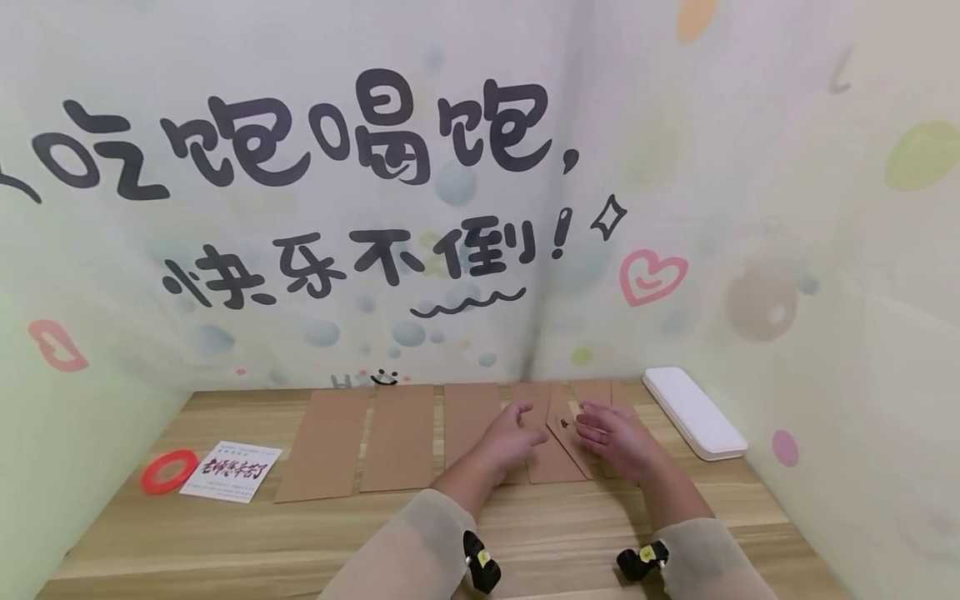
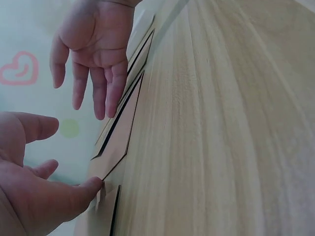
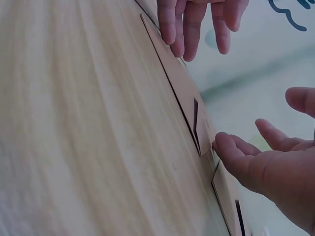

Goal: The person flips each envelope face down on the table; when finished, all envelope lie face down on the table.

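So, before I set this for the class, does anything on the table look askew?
Yes: between the left hand and right hand, a brown card lies slanted, apparently overlapping its neighbour. It looks odd because the three cards at the row's left end lie apart.

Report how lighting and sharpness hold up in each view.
Head view: brightly lit, with a grey vertical shadow or crease down the backdrop, and fine print on the card too small to read; left wrist view: dimmer, grain on the tabletop soft; right wrist view: also dim, the tabletop blurry at left.
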Demonstrator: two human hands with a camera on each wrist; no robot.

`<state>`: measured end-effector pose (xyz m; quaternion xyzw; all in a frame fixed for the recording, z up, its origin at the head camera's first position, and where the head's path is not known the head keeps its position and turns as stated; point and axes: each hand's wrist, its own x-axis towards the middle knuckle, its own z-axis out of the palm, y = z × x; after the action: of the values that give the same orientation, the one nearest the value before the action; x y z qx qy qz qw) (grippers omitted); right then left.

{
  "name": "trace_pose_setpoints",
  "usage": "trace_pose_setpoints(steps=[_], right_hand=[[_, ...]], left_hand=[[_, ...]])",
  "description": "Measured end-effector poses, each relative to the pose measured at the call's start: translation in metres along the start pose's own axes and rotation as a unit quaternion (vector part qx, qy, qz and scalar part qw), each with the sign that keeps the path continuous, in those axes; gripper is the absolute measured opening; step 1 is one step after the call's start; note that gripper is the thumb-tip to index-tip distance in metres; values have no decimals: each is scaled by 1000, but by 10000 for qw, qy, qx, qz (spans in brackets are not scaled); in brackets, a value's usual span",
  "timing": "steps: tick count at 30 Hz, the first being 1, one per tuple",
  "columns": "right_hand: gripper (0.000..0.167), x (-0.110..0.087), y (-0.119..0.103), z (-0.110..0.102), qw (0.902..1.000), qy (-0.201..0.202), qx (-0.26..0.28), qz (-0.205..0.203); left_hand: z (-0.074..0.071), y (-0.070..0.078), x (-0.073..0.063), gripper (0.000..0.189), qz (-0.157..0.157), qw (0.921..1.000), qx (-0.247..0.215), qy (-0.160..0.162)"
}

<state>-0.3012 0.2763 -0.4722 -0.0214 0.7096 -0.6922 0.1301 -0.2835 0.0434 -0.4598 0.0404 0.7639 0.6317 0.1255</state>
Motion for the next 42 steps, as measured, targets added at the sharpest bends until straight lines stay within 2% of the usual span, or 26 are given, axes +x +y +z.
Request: trace_pose_setpoints(steps=[4,10,18,22,27,32,36,42], right_hand=[[59,2,0,0,9999,146,-54,-15],[58,-2,-2,-5,9990,432,-100,-39],[56,-6,-6,-4,9986,496,-120,-112],[58,-5,-7,-1,9993,296,-186,-144],[61,-5,-8,4,9992,-170,-54,-348],[62,-7,-11,12,9986,-249,205,-417],[62,-11,-15,20,9983,-391,236,-359],[62,-14,-19,29,9959,-740,410,-314]], left_hand=[[1,1,2,67,2,9999,154,42],[1,1,4,69,-5,9989,451,-108],[9,0,5,63,112,9990,435,-20],[12,1,5,65,55,9997,230,-83],[14,4,7,65,33,9998,-155,-138],[15,6,10,59,93,9990,-327,-277],[15,9,12,59,142,9993,-165,-299],[10,17,12,60,252,9994,166,-147]])
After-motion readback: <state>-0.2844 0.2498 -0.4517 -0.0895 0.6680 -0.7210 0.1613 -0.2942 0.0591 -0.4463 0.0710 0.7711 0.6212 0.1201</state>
